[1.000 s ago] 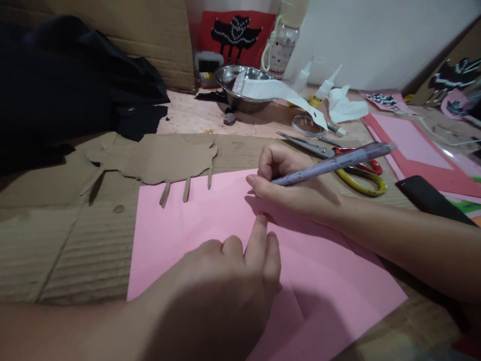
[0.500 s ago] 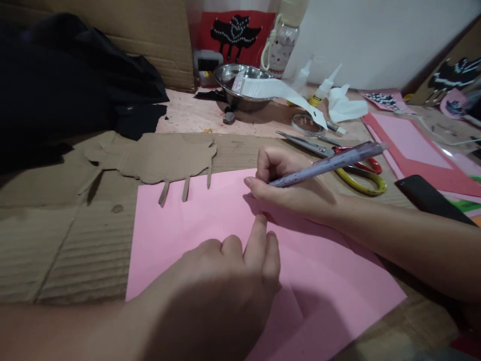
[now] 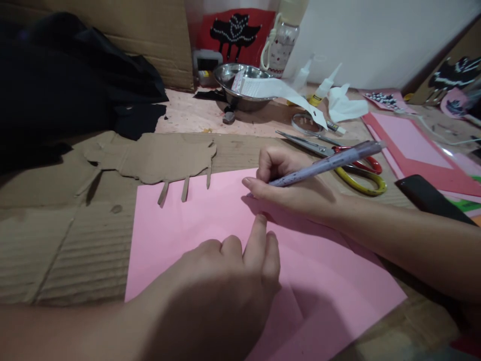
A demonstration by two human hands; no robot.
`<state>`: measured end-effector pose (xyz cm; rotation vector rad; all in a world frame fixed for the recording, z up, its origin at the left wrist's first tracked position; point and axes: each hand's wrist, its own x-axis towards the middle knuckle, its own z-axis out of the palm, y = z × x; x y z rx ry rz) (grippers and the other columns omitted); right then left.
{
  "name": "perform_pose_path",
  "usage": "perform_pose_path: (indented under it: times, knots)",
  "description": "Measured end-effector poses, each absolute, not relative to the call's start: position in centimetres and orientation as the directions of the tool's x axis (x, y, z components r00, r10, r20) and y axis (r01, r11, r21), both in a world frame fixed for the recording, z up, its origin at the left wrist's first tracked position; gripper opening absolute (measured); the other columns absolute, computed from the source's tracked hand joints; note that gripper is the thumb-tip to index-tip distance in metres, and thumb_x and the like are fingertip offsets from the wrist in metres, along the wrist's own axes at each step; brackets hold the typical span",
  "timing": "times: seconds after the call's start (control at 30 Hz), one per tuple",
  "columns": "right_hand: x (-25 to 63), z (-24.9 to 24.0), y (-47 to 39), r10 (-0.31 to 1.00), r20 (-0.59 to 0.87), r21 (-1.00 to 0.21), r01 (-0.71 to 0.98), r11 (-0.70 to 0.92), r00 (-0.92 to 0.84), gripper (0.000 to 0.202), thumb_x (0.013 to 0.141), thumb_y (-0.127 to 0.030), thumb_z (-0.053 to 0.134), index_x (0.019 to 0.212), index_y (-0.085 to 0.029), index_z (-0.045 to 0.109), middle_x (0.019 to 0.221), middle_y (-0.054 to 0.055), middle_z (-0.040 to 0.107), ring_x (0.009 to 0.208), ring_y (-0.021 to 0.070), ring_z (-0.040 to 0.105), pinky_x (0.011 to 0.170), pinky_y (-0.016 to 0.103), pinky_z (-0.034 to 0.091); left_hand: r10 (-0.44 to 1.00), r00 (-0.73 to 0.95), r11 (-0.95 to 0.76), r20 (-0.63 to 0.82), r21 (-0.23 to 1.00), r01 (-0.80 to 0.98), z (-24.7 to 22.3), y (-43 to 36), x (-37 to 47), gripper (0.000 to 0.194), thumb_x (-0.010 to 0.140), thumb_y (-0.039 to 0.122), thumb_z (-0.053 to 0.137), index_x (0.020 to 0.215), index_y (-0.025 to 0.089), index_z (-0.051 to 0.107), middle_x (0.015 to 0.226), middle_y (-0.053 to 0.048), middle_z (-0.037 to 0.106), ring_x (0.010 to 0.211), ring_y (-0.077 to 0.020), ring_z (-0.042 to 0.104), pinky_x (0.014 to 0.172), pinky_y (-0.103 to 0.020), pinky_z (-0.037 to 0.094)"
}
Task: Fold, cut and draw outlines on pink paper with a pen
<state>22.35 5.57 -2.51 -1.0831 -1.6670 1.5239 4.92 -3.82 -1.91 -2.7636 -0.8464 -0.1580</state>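
A sheet of pink paper (image 3: 180, 220) lies at an angle on the cardboard. My right hand (image 3: 289, 180) grips a purple pen (image 3: 319, 168), whose lower end is at the upper part of the sheet. Below it, my left hand (image 3: 233, 276) rests on the paper, index finger stretched out and its other fingers partly bent, holding nothing. A cardboard cutout with thin legs (image 3: 165, 155) lies at the upper left, its legs over the sheet's top edge. Any mark under the pen tip is hard to make out.
Scissors (image 3: 361, 180) with red and yellow handles lie beyond my right forearm. Behind stand a metal bowl (image 3: 248, 103) and glue bottles (image 3: 325, 87). Black material (image 3: 75, 90) is heaped at the left; pink and red sheets (image 3: 417, 145) and a black object (image 3: 432, 198) lie right.
My right hand and the pen's lower end have shifted very slightly left over the paper. My left hand stays in place.
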Motion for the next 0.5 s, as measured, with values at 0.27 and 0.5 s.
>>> perform_pose_path:
  times: [0.27, 0.5]
  knots:
    - [22.37, -2.59, 5.70, 0.874, -0.088, -0.985, 0.172, -0.005, -0.477, 0.039, 0.094, -0.026, 0.080, 0.079, -0.026, 0.043, 0.056, -0.010, 0.049, 0.047, 0.0084, 0.050, 0.043, 0.020, 0.038, 0.549, 0.818, -0.796, 0.172, -0.190, 0.574, -2.07, -4.14, 4.56, 0.037, 0.090, 0.019, 0.059, 0.118, 0.011, 0.080, 0.109, -0.014, 0.084, 0.046, -0.0164, 0.062, 0.033, -0.030, 0.048]
    - [22.37, -2.78, 5.70, 0.878, -0.079, -0.980, 0.198, 0.019, -0.473, 0.037, 0.097, -0.027, 0.075, 0.080, -0.026, 0.043, 0.058, -0.009, 0.050, 0.048, 0.0090, 0.051, 0.043, 0.020, 0.038, 0.558, 0.809, -0.792, 0.186, -0.174, 0.586, -2.06, -3.82, 4.96, 0.039, 0.089, 0.017, 0.056, 0.119, 0.011, 0.080, 0.106, -0.013, 0.084, 0.046, -0.0174, 0.063, 0.034, -0.031, 0.049]
